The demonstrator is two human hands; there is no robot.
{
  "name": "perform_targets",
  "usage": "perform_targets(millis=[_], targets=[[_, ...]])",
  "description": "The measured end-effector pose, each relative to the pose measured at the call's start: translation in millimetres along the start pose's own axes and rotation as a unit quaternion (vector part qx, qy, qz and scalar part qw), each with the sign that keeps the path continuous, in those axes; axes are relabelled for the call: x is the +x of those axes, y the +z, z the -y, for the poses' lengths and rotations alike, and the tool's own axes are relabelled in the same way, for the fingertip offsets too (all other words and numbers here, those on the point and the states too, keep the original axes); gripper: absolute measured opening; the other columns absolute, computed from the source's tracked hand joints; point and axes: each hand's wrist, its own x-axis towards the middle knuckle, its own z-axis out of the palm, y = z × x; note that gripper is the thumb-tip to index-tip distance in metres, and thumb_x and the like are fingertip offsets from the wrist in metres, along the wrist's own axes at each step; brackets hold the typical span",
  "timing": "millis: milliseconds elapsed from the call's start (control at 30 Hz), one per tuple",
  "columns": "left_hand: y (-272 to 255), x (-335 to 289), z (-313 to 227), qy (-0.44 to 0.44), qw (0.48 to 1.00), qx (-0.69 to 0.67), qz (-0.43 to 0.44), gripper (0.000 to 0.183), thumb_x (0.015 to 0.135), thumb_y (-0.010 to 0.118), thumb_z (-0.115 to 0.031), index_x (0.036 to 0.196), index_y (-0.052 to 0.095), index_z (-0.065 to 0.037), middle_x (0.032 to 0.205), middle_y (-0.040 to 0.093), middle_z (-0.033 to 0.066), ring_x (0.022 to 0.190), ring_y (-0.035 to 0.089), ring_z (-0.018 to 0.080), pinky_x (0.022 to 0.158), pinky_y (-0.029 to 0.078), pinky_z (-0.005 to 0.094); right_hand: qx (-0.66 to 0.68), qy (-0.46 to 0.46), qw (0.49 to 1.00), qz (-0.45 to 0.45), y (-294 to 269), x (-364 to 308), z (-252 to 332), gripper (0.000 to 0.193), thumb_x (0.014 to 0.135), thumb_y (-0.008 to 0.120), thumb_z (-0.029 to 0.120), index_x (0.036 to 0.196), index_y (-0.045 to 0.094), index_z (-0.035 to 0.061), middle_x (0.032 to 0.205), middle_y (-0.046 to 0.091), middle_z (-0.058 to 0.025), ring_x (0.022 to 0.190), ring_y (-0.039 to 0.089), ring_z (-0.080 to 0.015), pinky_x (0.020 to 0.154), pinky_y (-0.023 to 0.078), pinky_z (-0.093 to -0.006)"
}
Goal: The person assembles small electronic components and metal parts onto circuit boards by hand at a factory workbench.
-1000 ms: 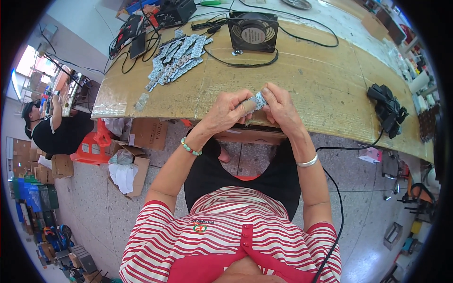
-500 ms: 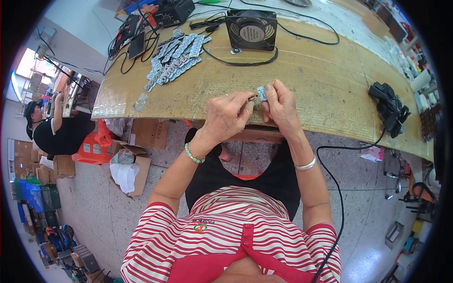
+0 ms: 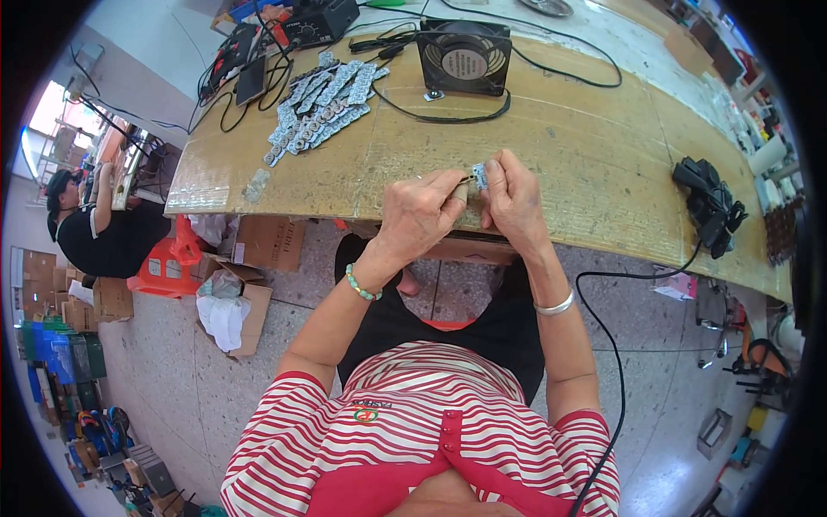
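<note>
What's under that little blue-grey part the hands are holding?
Both hands, left hand and right hand, pinch the small part above the wooden bench. Fingers hide its underside.

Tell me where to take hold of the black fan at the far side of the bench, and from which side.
Grip the black fan by its two outer side walls, probably coming from the near side. It seems to lean back with its round grille facing the person, so the flat frame edges are free. Its cable loops in front on the bench; reach over that.

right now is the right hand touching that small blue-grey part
Touching: the head view shows the right hand pinching the small blue-grey part in its fingers.
</note>
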Motion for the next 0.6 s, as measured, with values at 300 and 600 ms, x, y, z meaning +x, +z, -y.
perform_targets(millis=[300, 600], targets=[[-2.1, 1.2, 1.4, -0.021, 0.999, -0.028, -0.012, 0.026, 0.074, 0.067, -0.003, 0.099, 0.069, -0.004, 0.079, 0.068, 0.0136, 0.062, 0.066, 0.0281, 0.057, 0.052, 0.0354, 0.031, 0.002, 0.999, -0.032, 5.0, -4.4, -3.7, 0.024, 0.103, 0.047, 0.017, 0.085, 0.048, 0.0018, 0.058, 0.051, -0.0028, 0.039, 0.051, -0.0101, 0.035, 0.038, -0.0258], [-0.1, 0.5, 2.4, -0.012, 0.999, -0.043, -0.027, 0.025, 0.075, 0.066, -0.004, 0.1, 0.069, -0.004, 0.077, 0.067, 0.0137, 0.06, 0.065, 0.0264, 0.055, 0.05, 0.0349, 0.117, 0.049, 0.992, -0.007, 2.0, -0.9, -2.5, 0.024, 0.103, 0.049, 0.02, 0.085, 0.049, 0.004, 0.058, 0.05, 0.0001, 0.041, 0.047, -0.0066, 0.037, 0.038, -0.0222]])
